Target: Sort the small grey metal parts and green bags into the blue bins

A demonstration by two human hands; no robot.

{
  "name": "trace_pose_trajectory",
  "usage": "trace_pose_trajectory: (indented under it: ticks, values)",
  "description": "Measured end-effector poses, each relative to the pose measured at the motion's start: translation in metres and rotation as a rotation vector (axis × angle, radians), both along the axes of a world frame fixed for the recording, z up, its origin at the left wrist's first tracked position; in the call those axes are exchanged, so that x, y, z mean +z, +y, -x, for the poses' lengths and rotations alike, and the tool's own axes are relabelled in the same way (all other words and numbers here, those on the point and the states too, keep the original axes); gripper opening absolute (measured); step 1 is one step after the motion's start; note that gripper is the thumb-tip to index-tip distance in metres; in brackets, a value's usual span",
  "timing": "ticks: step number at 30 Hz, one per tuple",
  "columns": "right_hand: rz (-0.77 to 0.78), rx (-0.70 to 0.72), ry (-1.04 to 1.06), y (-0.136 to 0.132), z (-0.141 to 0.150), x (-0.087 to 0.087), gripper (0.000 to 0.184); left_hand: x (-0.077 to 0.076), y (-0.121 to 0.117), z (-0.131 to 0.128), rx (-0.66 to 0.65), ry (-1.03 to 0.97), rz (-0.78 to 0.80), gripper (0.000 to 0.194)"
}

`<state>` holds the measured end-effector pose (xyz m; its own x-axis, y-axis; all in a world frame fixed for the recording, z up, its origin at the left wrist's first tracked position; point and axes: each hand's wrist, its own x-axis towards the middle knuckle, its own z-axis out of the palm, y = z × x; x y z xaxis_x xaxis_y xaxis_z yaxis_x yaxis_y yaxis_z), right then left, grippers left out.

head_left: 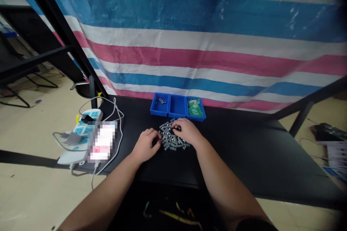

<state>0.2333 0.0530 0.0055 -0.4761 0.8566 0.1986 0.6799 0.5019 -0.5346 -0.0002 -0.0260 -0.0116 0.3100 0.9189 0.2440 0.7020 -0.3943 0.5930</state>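
Observation:
A heap of several small grey metal cylinders lies on the black table. My left hand rests at the heap's left edge, fingers curled in a pinch on something small and dark. My right hand lies on the heap's right side, fingers bent down among the pieces and pinched; what they hold is too small to make out. Behind the heap stand three joined blue bins: the left one has a few small parts, the middle looks bare, the right one holds green pieces.
A white power strip with plugs and white cables sits at the table's left edge, next to a blurred-out object. A striped blue, pink and white tarp hangs behind the table. Black frame bars slant on the left.

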Motion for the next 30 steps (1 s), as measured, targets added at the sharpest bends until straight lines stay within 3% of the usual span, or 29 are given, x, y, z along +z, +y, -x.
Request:
trace_pose_trajectory:
  ticks: [7,10,13,21,23,25,27,30]
  values:
    - [-0.042,-0.012,-0.114,-0.001,0.006,-0.001,0.004,0.000,0.000,-0.001,0.000,-0.003,-0.006,0.010]
    - [-0.079,0.042,0.061,-0.002,0.006,0.005,0.006,0.000,0.000,-0.001,0.005,-0.002,-0.007,0.011]
    - [-0.003,0.062,0.273,-0.005,0.005,0.008,0.008,0.000,0.000,0.000,0.008,0.003,-0.002,0.011]
    - [0.332,0.056,0.328,-0.002,0.005,-0.006,0.023,-0.001,0.000,-0.001,0.012,0.004,-0.003,0.011]
    - [0.390,0.022,0.430,0.001,0.012,-0.009,0.024,-0.001,0.000,0.000,0.009,0.003,0.000,0.011]
    - [0.390,0.011,0.622,0.005,0.022,-0.010,0.031,-0.001,0.000,0.000,0.004,0.002,0.002,0.010]
    - [0.360,0.040,0.780,0.008,0.030,-0.009,0.050,0.000,0.000,0.000,0.000,0.001,0.001,0.011]
    - [0.273,0.024,0.797,0.008,0.033,-0.008,0.061,-0.001,0.001,0.000,-0.005,0.002,0.007,0.010]
